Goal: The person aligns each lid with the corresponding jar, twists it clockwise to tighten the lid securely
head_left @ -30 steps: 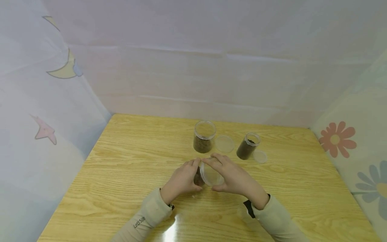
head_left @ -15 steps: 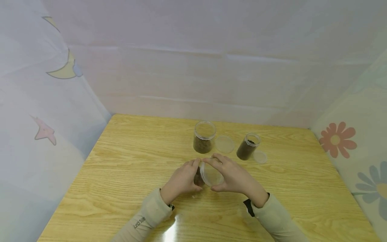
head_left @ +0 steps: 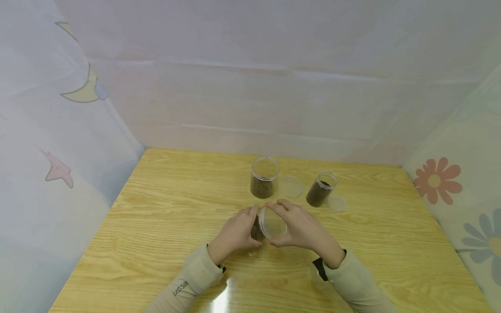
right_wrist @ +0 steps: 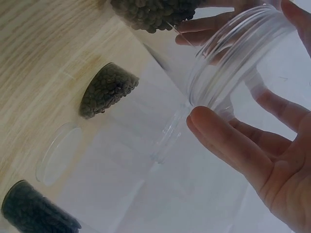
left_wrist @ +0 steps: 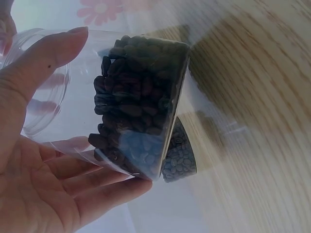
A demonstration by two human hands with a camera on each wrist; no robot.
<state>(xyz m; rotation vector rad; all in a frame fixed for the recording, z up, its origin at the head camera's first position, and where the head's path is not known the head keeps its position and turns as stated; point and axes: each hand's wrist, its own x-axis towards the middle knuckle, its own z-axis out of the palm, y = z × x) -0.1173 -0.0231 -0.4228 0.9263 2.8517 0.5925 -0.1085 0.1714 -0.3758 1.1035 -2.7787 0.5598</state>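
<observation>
A clear round jar [head_left: 257,231] partly filled with dark beans [left_wrist: 133,104] is in my left hand [head_left: 235,230], its mouth facing right. My left thumb and fingers wrap around its wall, as the left wrist view shows. At the mouth sits a clear lid [head_left: 275,224], held by its edge between the thumb and fingers of my right hand [head_left: 300,228]. In the right wrist view, ridged rings [right_wrist: 228,56] show at the jar's neck, with my right fingertips right at them.
Behind my hands stand a wide jar [head_left: 263,187] and a narrower jar [head_left: 318,194], both uncovered and holding dark contents. A larger lid [head_left: 291,186] and a smaller lid [head_left: 337,203] lie to their right on the wooden table [head_left: 176,187]. Printed cloth surrounds the table.
My right hand has turned slightly at the lid, its fingertips and thumb shifting a little along the edge. The left hand and the other jars stay put.
</observation>
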